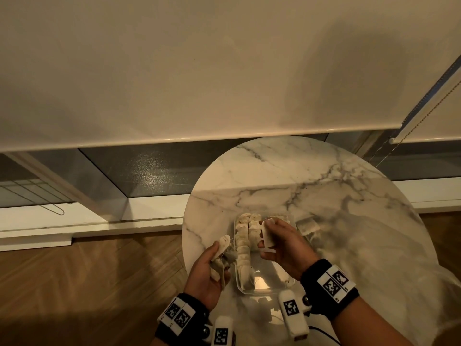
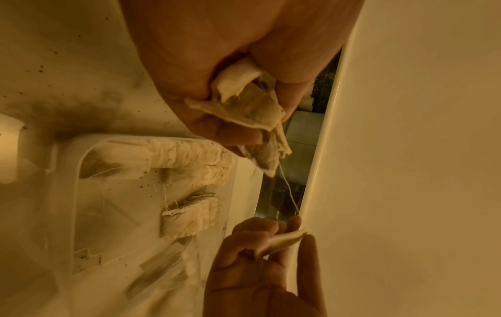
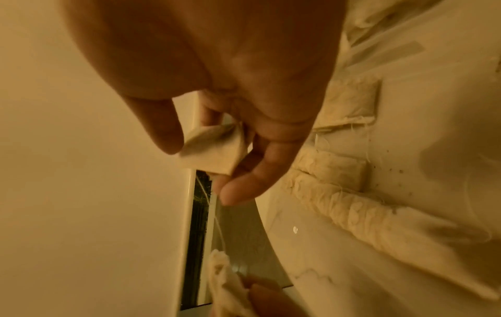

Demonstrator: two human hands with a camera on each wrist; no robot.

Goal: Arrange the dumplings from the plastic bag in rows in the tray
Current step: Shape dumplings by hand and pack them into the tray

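Black wrist straps with printed square markers are sitting nearest the viewer, 1 on each forearm. The left hand is hovering at the near-left edge of the marble table, its fingers curling round a crumpled bunch of pouches, which look like paper tea bags rather than dumplings; a thin string is trailing from the bunch. The right hand is hovering over the tray, thumb and fingers pinching 1 flat pouch. The clear plastic tray is resting on the table between and beneath both hands, holding 2 packed rows of pouches along its left side and a short third row at its far end. The transparent plastic bag is lying just right of the tray with more pouches inside. A pale roller blind is hanging farthest back.
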